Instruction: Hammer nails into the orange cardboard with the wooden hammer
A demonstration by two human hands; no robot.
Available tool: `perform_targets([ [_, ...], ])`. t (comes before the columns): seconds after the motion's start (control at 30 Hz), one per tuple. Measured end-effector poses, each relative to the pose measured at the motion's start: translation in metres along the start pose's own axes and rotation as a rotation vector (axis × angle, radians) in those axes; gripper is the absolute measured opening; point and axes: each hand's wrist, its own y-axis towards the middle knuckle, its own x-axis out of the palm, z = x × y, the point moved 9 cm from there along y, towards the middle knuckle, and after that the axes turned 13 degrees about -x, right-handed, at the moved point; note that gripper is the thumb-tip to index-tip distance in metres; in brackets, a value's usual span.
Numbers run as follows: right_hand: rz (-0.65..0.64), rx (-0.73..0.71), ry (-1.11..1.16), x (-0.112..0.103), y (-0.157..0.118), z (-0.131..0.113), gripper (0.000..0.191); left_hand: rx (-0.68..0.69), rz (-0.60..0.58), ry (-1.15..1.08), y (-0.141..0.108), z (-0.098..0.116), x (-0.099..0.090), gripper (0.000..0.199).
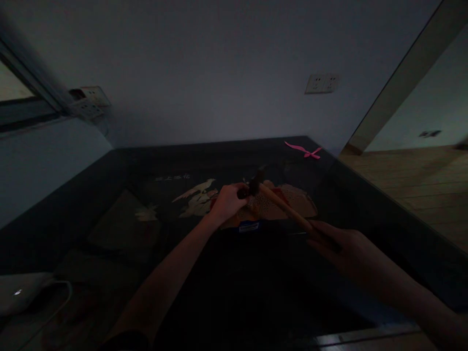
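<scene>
In the dim head view, my right hand [329, 239] is wrapped round the wooden handle of a hammer [285, 207]. The dark hammer head sits beside the fingers of my left hand [231, 199]. Those fingers are pinched on a small dark object [242, 193], too dark to make out. Both are over the middle of a dark tabletop [219, 156] printed with a pale bird and reddish shapes. A small blue label [249, 226] lies just below my left hand.
A pink ribbon [305, 150] lies near the table's back right corner. Wall sockets [322, 83] are above it, with more sockets [91, 100] at the left. A white object with a cable [22, 292] is at the lower left.
</scene>
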Motion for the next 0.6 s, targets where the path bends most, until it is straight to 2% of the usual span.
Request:
perform_targets([
  [0.2,0.042,0.004,-0.001,-0.004,-0.0023,0.0017,0.026,0.015,0.008,-0.021,-0.0004,-0.0001,-0.0009,0.011],
  [0.4,-0.006,0.002,0.025,0.0024,-0.002,0.0021,0.029,0.024,-0.001,-0.03,0.0003,-0.0012,0.001,0.014],
  [0.6,0.051,-0.012,0.004,-0.0039,-0.0016,0.0004,0.03,0.008,0.012,-0.01,-0.0008,0.0009,-0.0012,0.01],
])
